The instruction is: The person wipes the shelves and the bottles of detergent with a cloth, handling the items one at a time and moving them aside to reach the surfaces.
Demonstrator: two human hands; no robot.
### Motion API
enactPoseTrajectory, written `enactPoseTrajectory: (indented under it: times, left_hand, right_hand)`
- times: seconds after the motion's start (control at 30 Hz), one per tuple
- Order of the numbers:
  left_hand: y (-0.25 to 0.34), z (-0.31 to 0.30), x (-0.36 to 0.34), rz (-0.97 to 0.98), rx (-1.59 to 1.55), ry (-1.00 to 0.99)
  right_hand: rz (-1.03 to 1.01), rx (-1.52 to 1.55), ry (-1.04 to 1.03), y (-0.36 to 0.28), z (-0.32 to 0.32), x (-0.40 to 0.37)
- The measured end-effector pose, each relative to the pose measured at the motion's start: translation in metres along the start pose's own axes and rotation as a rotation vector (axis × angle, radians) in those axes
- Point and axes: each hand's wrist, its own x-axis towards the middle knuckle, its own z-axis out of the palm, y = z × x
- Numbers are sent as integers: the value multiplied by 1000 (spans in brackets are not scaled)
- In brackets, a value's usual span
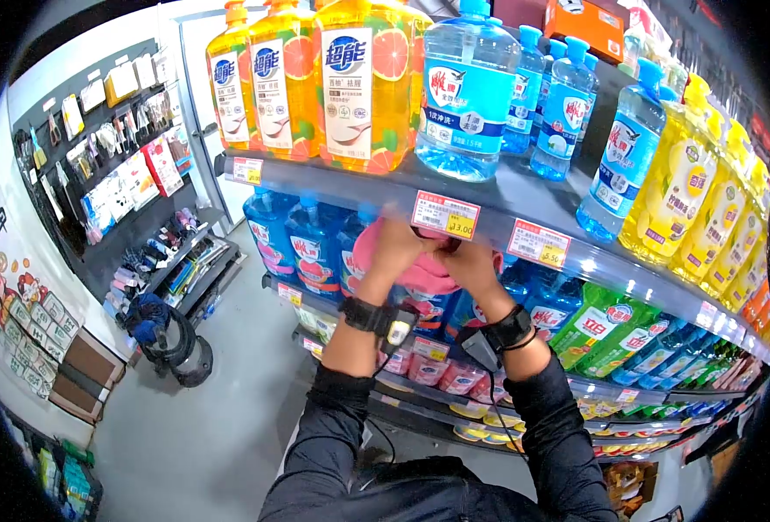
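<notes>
Both my hands are at the front of a curved store shelf, just below its upper edge. A pink cloth (424, 280) is bunched between them, with folds showing to the left and beneath. My left hand (402, 247) is closed on the cloth. My right hand (472, 264) is closed on it too, its fingertips partly hidden. Right above them a price tag (446, 214) is fixed to the shelf edge. Blue detergent bottles (314, 246) stand on the lower shelf behind and beside the cloth.
Orange detergent bottles (350, 91), a large clear-blue pump bottle (465, 96) and yellow bottles (676, 187) line the upper shelf (315, 181). Green bottles (595, 320) stand lower right. A dark bin-like container (180, 348) is on the floor at left, near a wall of hanging goods.
</notes>
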Motion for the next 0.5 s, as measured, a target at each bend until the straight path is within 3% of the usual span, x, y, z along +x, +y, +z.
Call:
enactPoseTrajectory:
  times: [0.03,0.07,0.1,0.13,0.17,0.23,0.3,0.37,0.43,0.5]
  left_hand:
    - [-1,4,-5,5,7,-8]
    - [20,7,-13,-65,200,153]
    - [34,10,-21,-136,390,312]
    - [38,10,-27,-134,393,300]
    - [41,9,-34,-153,327,329]
    - [40,8,-32,-164,256,362]
    - [31,8,-27,27,-114,315]
    - [1,7,-13,41,-62,198]
    - [-6,5,-5,60,-11,87]
    - [4,4,-3,-17,-187,-44]
  right_hand:
    - [77,-24,-51,-4,-1,-2]
    - [76,-18,-40,-8,1,-6]
    - [-33,-104,120,-11,5,-14]
    - [-136,-193,279,-14,9,-22]
    - [5,-210,290,-16,14,-26]
    - [-36,-175,261,-21,5,-26]
    - [-82,-142,223,-20,-4,-20]
    - [-54,218,-87,-4,-11,-7]
    - [-88,197,-8,-1,-5,-5]
    - [-118,174,68,1,2,-3]
